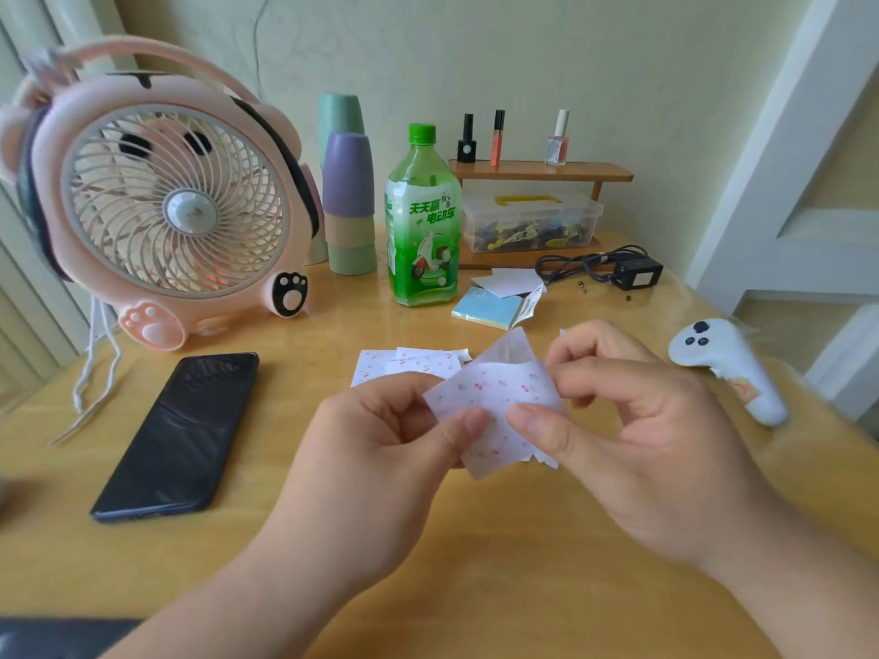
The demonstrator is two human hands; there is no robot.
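1. The left hand (380, 449) pinches the lower left part of the patterned paper (494, 390), with the thumb on top and the other fingers curled beneath.
2. The right hand (637, 420) pinches the same sheet from the right. Its thumb lies on the face just beside the left thumb, and its forefinger is bent at the upper right edge.
3. The paper is held off the table (475, 563), in front of the green bottle (423, 221) and much nearer the person.
4. Its long axis runs from the near corner up toward the bottle. A folded flap stands at the far end, closer to the right fingers, so that hand probably presses the next crease.
5. Loose patterned sheets (404, 366) lie flat between the bottle and the held paper, partly hidden behind it.
6. A coloured note pad (485, 309) sits just right of the bottle's base.
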